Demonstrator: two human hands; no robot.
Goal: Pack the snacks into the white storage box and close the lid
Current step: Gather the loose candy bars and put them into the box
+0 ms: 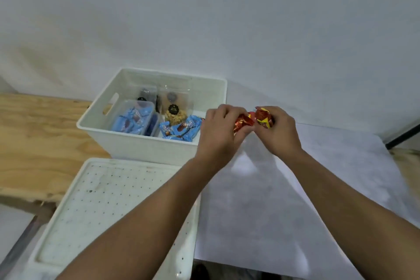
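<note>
snacks: most are already in the white storage box (145, 143), which sits open at the far left of the surface (34, 125). inside: a clear tub of blue packets (134, 119) at left, loose blue-wrapped bars (179, 129) at the near right, clear bags with black labels (172, 109) propped toward the far wall. packed side by side, so the right end of the box floor has room left.

my left hand (218, 132) is closed around a red-gold foil snack (243, 121); my right hand (280, 132) is closed around a second red-and-yellow wrapped snack (263, 118). both are held up just beside the box's right rim, over the white sheet (295, 188), hands nearly touching. looks like i'm bunching the last ones together to drop them as one load into the free right end.

lid (109, 200) lies flat on the near side, right against the box's front wall, so it's a short lift to close once hands are free. not on yet.

no other loose snacks visible on the sheet; wrappers are crinkly foil, likely slippery, hence the full-fist grip.
</note>
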